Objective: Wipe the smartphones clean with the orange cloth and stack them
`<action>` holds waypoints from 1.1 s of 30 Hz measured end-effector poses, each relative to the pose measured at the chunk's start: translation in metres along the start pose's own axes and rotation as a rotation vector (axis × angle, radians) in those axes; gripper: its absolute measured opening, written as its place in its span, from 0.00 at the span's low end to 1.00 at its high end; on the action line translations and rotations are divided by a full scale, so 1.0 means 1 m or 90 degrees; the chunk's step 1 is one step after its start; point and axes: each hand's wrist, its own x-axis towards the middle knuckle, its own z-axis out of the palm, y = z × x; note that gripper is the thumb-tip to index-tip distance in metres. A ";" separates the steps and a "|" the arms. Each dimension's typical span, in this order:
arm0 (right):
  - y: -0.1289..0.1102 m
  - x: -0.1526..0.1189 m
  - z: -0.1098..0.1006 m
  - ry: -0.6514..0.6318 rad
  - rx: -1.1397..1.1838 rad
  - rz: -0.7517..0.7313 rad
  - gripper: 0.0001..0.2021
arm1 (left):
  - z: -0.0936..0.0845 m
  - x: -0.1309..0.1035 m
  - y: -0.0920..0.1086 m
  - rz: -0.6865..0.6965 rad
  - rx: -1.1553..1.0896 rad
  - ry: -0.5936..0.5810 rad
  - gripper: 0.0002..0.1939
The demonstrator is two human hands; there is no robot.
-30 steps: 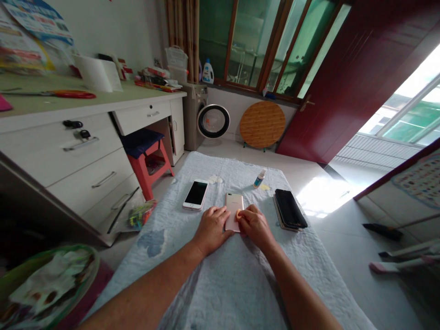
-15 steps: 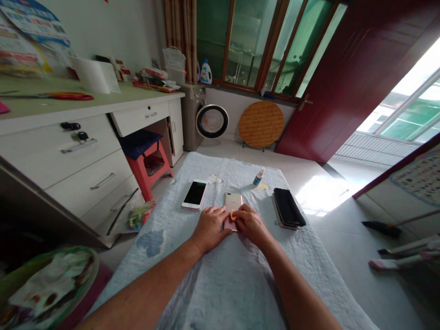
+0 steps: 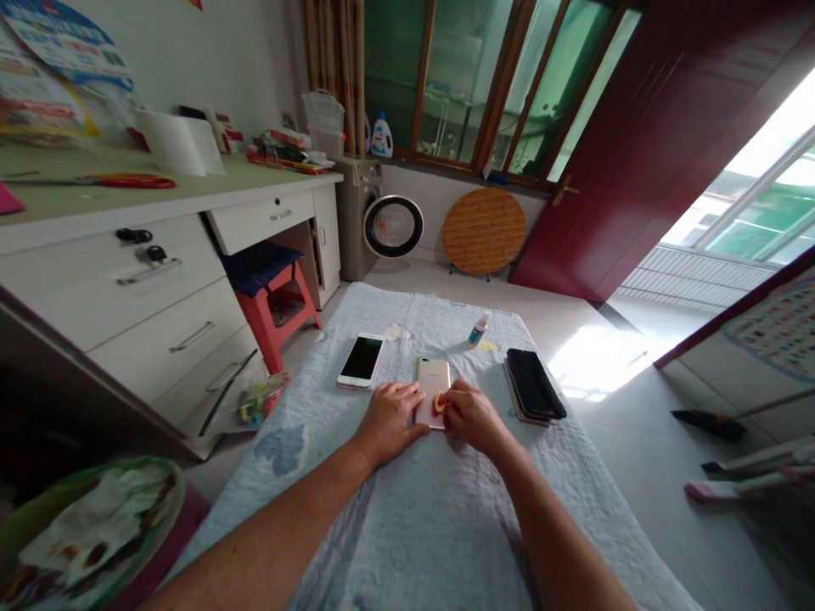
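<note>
A pale gold-pink phone [image 3: 434,373] lies back side up on the light blue quilted cloth [image 3: 420,526]. My left hand [image 3: 390,420] grips it from the left, fingers at its side edge and thumb by its bottom end. Pinched in my right hand [image 3: 472,416] is a small orange pad [image 3: 439,402], pressed against the phone's lower back. Its exact material is too small to make out. To the left rests a white phone [image 3: 361,361], screen up. A small spray bottle [image 3: 477,330] stands beyond my right hand, and a stack of dark phones [image 3: 536,385] lies farther right.
The cloth-covered surface ends on the right above a tiled floor [image 3: 611,458]. A pink-rimmed waste bin [image 3: 182,509] stands at the lower left. Along the left wall runs a white desk [image 3: 159,318] with a red stool [image 3: 267,327] beside it. Behind are a washing machine [image 3: 356,221] and a round folded table [image 3: 484,229].
My right hand has shifted slightly right, carrying the orange pad across the phone's back toward its right edge. The left hand and the phone stay nearly where they were.
</note>
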 end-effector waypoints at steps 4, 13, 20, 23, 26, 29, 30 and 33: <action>-0.005 -0.005 -0.009 -0.084 0.023 -0.022 0.11 | 0.001 0.000 0.000 -0.002 0.003 -0.001 0.27; -0.001 -0.010 -0.011 -0.104 0.046 -0.040 0.10 | -0.001 -0.001 0.001 0.022 0.007 0.001 0.26; 0.018 0.009 0.005 0.022 -0.041 0.019 0.10 | -0.003 0.000 0.002 0.027 0.009 -0.009 0.27; 0.027 0.022 0.008 0.044 -0.072 0.029 0.10 | -0.002 0.000 0.002 0.021 0.008 -0.011 0.27; 0.031 0.034 0.008 0.063 -0.097 0.037 0.10 | -0.002 -0.001 0.002 0.018 0.001 -0.013 0.26; 0.029 0.046 0.007 0.080 -0.127 0.060 0.11 | -0.004 0.000 0.003 0.015 -0.007 -0.015 0.25; 0.028 0.049 0.007 0.086 -0.138 0.070 0.11 | -0.005 0.000 0.003 0.014 -0.009 -0.016 0.24; 0.023 0.057 0.008 0.089 -0.175 0.100 0.13 | -0.007 0.000 0.004 0.015 -0.011 -0.020 0.25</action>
